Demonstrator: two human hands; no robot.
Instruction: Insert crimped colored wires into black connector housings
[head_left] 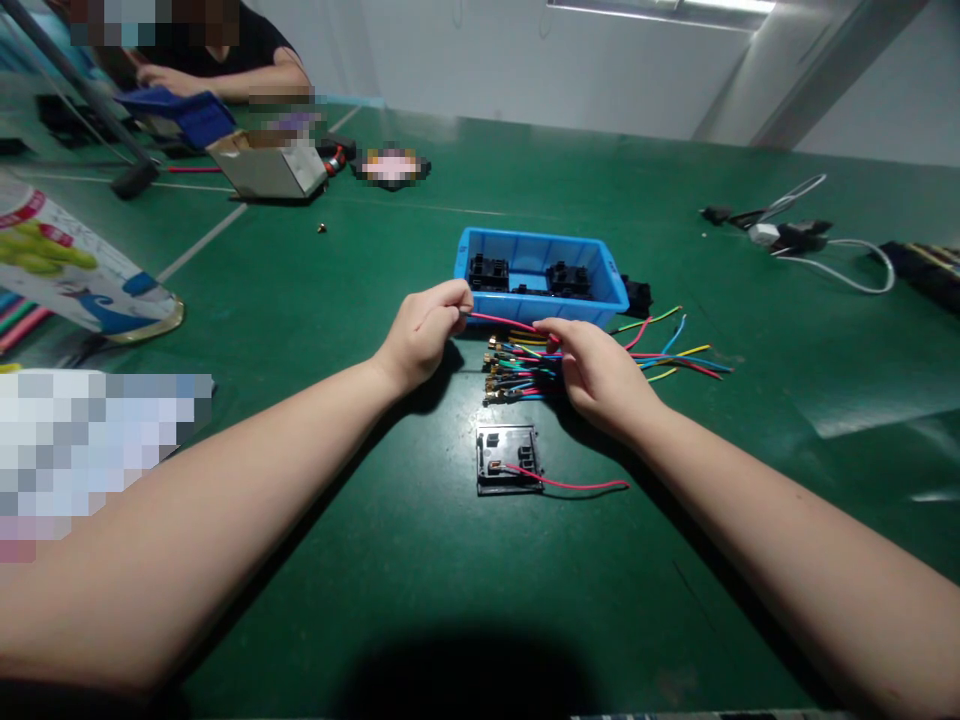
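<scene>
A red wire [501, 320] stretches between my two hands, just in front of the blue bin. My left hand [427, 328] is closed on its left end, and the fingers hide that tip. My right hand [592, 365] pinches the same wire farther right, above a bundle of coloured wires [517, 378]. Metal terminals on the bundle point left, and loose wire ends fan out to the right. Nearer to me lies a square black plastic part [510, 460], with a second red wire [585, 487] running from one of its slots.
The blue bin [540, 305] holds several black plastic parts [568, 277]. A patterned pouch [75, 260] and a blurred white sheet [90, 440] are at left. Behind them stand a white box [270, 170] and a co-worker's arm [255, 85]. Cables [795, 235] lie far right.
</scene>
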